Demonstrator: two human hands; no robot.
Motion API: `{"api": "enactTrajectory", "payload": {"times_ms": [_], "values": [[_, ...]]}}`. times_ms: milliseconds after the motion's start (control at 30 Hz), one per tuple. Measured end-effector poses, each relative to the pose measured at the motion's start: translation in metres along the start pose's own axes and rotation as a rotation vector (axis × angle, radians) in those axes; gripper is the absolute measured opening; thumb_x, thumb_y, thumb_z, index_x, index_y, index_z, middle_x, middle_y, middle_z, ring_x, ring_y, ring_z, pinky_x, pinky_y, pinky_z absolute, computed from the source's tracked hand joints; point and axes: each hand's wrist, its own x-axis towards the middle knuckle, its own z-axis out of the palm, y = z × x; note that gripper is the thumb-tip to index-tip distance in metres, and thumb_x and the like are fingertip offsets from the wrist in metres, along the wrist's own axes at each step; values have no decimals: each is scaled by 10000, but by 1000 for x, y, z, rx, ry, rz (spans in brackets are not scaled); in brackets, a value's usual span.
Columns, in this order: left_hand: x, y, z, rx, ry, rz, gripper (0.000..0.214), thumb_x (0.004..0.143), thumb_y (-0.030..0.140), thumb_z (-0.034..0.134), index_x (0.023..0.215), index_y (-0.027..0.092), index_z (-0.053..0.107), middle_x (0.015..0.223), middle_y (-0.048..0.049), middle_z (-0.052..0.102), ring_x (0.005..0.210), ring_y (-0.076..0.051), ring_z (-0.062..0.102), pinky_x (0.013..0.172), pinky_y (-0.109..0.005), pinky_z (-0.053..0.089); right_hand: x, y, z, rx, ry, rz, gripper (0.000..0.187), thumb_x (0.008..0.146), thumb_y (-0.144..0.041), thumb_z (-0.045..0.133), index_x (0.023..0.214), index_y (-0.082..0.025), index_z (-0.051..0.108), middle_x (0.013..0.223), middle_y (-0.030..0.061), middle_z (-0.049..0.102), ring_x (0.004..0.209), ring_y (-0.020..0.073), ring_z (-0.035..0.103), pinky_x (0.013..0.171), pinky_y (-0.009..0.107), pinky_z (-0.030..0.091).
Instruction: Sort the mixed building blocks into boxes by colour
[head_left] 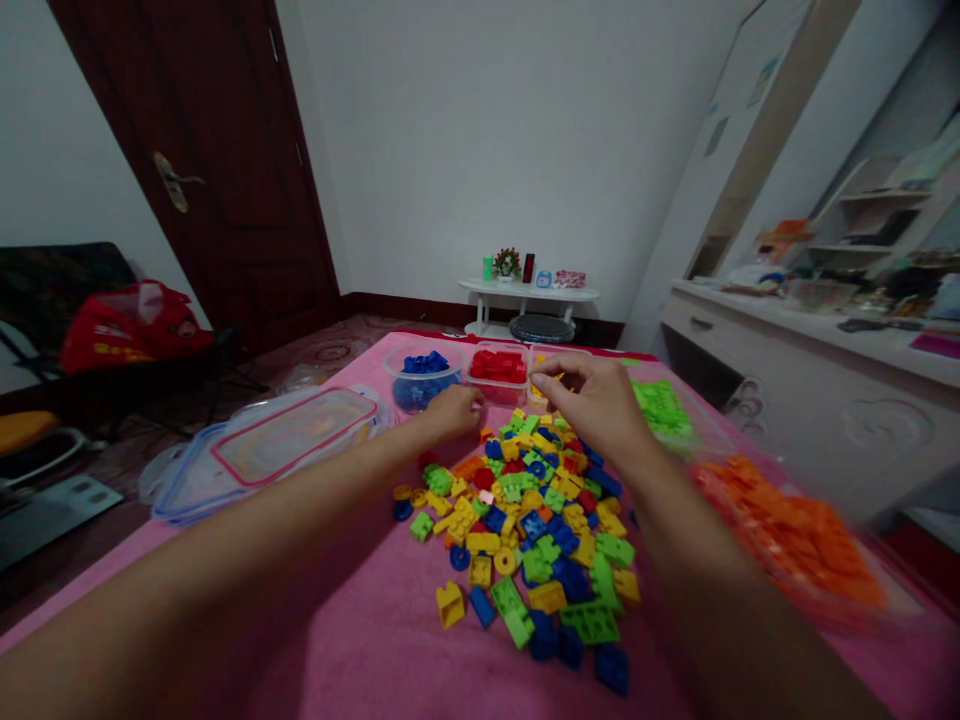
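A heap of mixed toy building bricks (517, 490) in yellow, green, blue and red lies on the pink cloth. My left hand (456, 410) is at the heap's far left edge, just in front of the box of red bricks (498, 367). Its fingers are curled, and whatever they hold is hidden. Over the near edge of the box of yellow bricks (538, 390) is my right hand (592, 395), thumb and fingers bent together. What lies between its fingertips I cannot make out. A round tub (397, 375) of blue bricks stands left of the red box.
Green bricks (664, 408) sit in a container to the right, with a container of orange bricks (787, 530) nearer me. Clear lids (292, 440) with red and blue rims lie on the left. The pink cloth (375, 640) covers the table. A white cabinet (817, 380) stands beyond its right side.
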Motion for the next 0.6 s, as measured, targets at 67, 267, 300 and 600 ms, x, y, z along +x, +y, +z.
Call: {"api": "enactTrajectory", "payload": {"times_ms": [67,267,300,600], "values": [[-1,4,-6,-110,-8,-16,241,725,143,501,885,138,681,806,-74,694,751,-169,622,681,-238,456,0,-1,1,3,-8,-4,177,769,-262,553,768,-159,696,746,39,692,607,135,605,557,226,432],[-39,23,-49,-464,-41,13,249,823,295,468,918,121,619,621,-18,606,549,-117,558,547,-213,441,0,-6,0,-4,8,-1,162,751,-247,565,746,-157,700,687,34,682,593,134,592,546,227,419],[-52,25,-54,-438,-16,27,259,827,319,475,902,124,628,694,-40,636,621,-133,587,606,-235,467,0,-6,0,-3,11,-2,162,751,-246,565,742,-157,701,681,32,680,596,134,593,545,226,418],[-174,23,-30,-112,-180,74,1032,601,648,665,1457,299,207,1541,-78,116,1391,-341,145,1114,-466,199,2,-9,-10,23,57,10,191,753,-281,581,772,-146,715,646,30,667,555,122,572,527,224,409]]}}
